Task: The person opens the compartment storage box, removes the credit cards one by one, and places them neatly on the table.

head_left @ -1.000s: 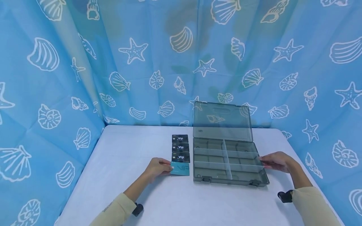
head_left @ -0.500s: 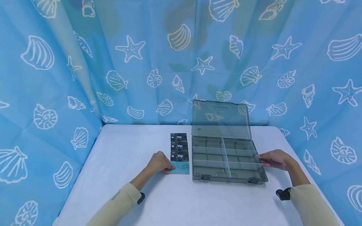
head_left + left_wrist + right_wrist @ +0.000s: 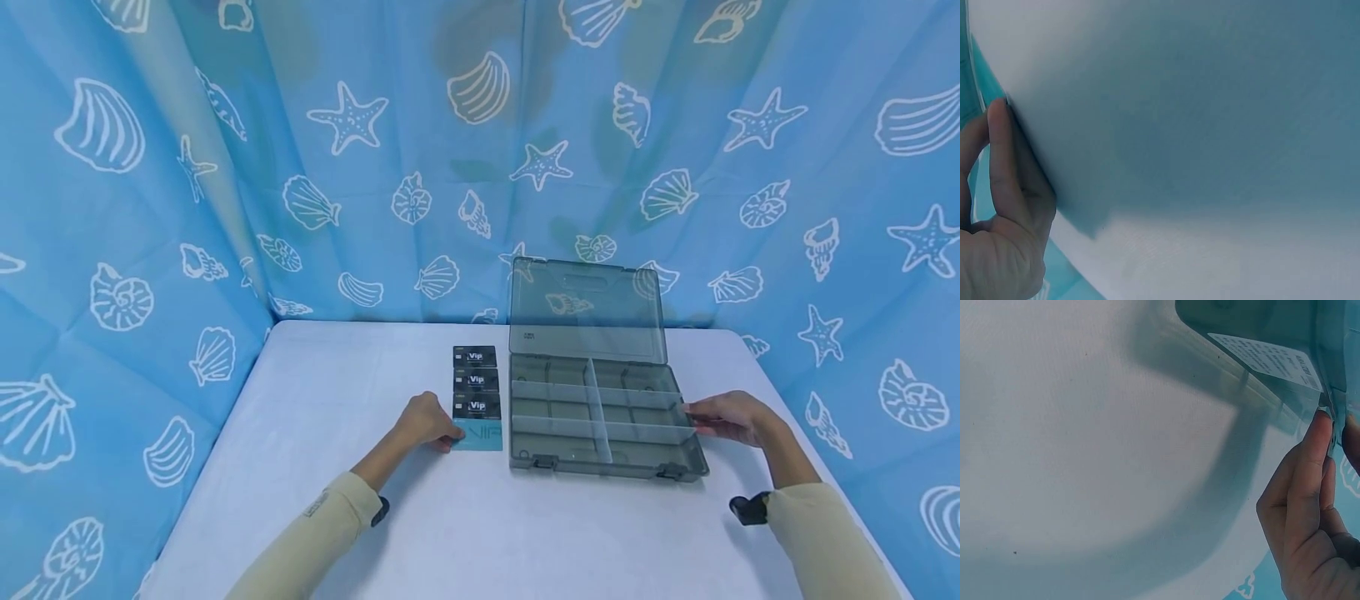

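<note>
My left hand [image 3: 426,419] is at the left edge of a teal VIP card [image 3: 482,435], its thumb and fingertips pinching that edge in the head view. Directly beyond the teal card, black VIP cards, a near one [image 3: 477,406], a middle one [image 3: 477,380] and a far one [image 3: 475,357], lie in a column. My right hand [image 3: 731,417] grips the right wall of a smoky grey divided plastic box [image 3: 555,439], whose clear lid [image 3: 585,304] stands open at the back. In the right wrist view a white printed label [image 3: 1269,359] shows on the box.
White dividers [image 3: 597,408] split the box into several compartments, and two latches sit along its front, one a dark clip [image 3: 545,462]. All stands on a white table [image 3: 345,383]. A blue seashell-patterned curtain [image 3: 405,150] rises behind and at both sides.
The left hand has shifted slightly at the teal card, which now lies flatter and squarer with the black cards. The right hand keeps its hold on the box. The head view has shifted a little.
</note>
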Motion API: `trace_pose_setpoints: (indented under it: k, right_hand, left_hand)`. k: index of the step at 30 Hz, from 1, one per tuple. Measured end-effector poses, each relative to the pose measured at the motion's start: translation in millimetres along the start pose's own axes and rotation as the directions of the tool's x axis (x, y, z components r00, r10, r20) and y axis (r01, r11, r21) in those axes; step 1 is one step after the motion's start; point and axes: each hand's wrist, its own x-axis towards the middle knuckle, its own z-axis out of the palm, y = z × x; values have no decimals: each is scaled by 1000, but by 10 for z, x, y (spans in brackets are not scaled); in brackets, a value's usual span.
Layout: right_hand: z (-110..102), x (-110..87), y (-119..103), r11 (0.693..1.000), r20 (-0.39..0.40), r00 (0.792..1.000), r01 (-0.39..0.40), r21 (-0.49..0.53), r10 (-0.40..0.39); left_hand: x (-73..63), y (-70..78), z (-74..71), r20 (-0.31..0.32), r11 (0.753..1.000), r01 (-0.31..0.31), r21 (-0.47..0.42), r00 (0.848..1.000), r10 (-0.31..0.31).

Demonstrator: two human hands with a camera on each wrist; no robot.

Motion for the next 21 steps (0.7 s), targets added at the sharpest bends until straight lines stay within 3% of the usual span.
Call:
trace_pose_setpoints:
  k: [14, 17, 21]
  right_hand:
    - [5, 24, 65, 1000, -10, 1000, -4, 5, 4]
    - [-9, 30, 21, 999, -18, 1000, -2, -52, 1]
    - [26, 22, -119, 969, -87, 995, 28, -245, -51]
  left_hand:
    - [1, -1, 2, 11, 992, -42, 117, 999, 41]
    - [14, -5, -3, 6, 993, -45, 113, 999, 44]
    - [35, -8, -38, 3, 995, -52, 91, 999, 52]
